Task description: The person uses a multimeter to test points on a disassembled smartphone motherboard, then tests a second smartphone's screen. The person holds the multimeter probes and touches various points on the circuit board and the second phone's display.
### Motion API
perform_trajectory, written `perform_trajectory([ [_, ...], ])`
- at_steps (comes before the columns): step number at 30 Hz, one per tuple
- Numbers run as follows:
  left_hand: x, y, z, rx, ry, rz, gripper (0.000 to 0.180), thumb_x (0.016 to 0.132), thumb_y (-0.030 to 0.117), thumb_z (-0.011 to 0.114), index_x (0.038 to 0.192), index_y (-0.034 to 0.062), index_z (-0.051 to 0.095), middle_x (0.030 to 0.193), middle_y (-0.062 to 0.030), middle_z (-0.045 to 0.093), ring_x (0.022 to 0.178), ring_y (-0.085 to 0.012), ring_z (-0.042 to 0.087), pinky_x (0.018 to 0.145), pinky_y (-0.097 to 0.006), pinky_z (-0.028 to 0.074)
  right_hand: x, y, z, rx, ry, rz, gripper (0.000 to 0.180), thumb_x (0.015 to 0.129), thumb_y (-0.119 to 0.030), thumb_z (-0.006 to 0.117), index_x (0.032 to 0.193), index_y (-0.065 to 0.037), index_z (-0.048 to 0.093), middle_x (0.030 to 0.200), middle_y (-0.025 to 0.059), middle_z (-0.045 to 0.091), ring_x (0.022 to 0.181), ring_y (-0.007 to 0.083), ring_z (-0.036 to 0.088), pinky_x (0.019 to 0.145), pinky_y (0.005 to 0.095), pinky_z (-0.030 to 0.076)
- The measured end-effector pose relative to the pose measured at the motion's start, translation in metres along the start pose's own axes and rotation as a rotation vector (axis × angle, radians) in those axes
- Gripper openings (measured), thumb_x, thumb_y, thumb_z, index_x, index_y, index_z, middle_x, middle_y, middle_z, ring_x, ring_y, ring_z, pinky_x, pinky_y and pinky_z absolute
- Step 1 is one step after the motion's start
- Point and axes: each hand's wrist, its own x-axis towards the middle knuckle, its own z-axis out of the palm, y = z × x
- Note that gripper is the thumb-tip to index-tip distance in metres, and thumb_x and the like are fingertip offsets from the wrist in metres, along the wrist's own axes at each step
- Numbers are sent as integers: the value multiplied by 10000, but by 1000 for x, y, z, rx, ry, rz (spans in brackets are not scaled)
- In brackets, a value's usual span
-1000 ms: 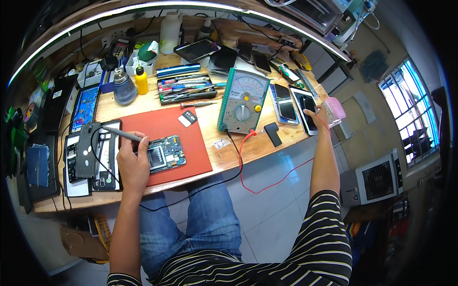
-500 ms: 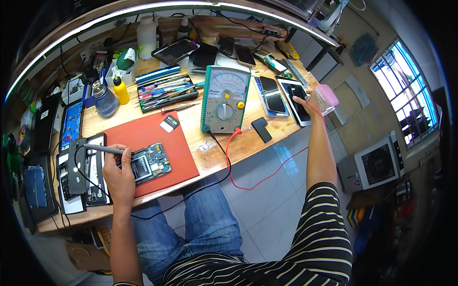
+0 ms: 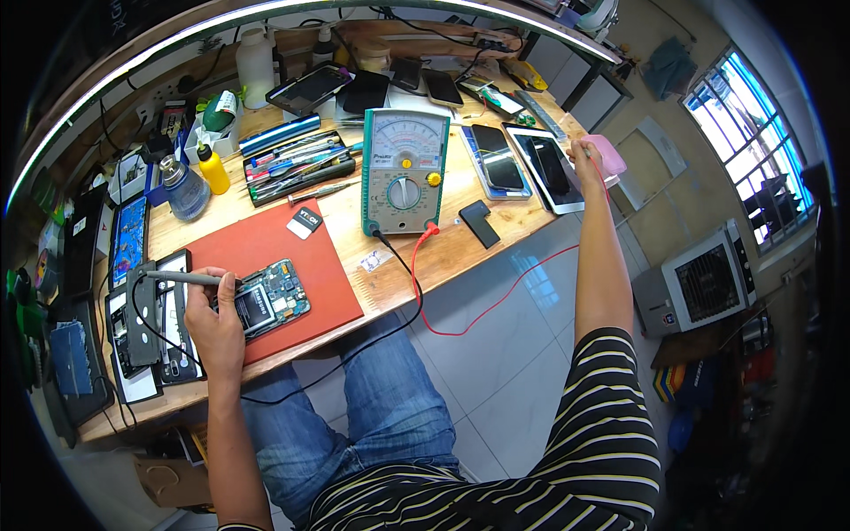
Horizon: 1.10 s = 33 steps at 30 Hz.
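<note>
My left hand is closed round a grey test probe with a black lead, at the left edge of an opened phone. That phone shows its circuit board and battery, and lies on a red-brown mat. Over at the far right, my right hand has its fingers closed on the red lead's probe, mostly hidden by them, beside a pink container. Both leads run from an analog multimeter with a green casing, standing in the middle of the bench.
A white tablet and a dark phone lie near my right hand. Behind the mat are a tool tray, a yellow bottle and a glass bottle. The red lead hangs past the bench edge.
My right hand has lifted off the tablet and moved up to the pink container. The whole view has shifted slightly; my left hand keeps its place at the opened phone.
</note>
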Motion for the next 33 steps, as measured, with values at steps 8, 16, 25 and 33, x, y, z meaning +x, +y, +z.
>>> perform_trajectory([
  [8, 0, 0, 1, -30, 2, -29, 139, 969, 129, 616, 981, -6, 586, 800, -54, 609, 751, -113, 581, 697, -268, 470, -60, -22, 13, -506, -63, -70, 873, 630, -500, 865, 1233, 30, 521, 1123, 250, 631, 1081, 326, 613, 933, 383, 468],
  [16, 0, 0, 1, 7, 10, 4, 135, 971, 130, 610, 980, -3, 585, 797, -54, 603, 748, -117, 575, 696, -277, 469, -84, -17, 31, -539, 242, -518, 686, 624, -180, 863, 1179, -22, 491, 1074, 228, 596, 1039, 405, 562, 924, 468, 440],
  [25, 0, 0, 1, 3, 3, -7, 125, 968, 122, 616, 976, 1, 586, 795, -48, 594, 741, -116, 564, 686, -271, 461, -90, -16, 26, -429, 224, -583, 671, 635, -172, 852, 1175, -27, 482, 1089, 216, 590, 1044, 392, 559, 909, 464, 437],
  [33, 0, 2, 0, 12, 1, 1, 116, 966, 115, 616, 971, 2, 590, 794, -49, 603, 743, -114, 571, 683, -268, 463, -88, -9, 27, -418, 159, -267, 680, 657, -349, 878, 1134, -15, 528, 935, 171, 656, 933, 357, 621, 861, 433, 463],
])
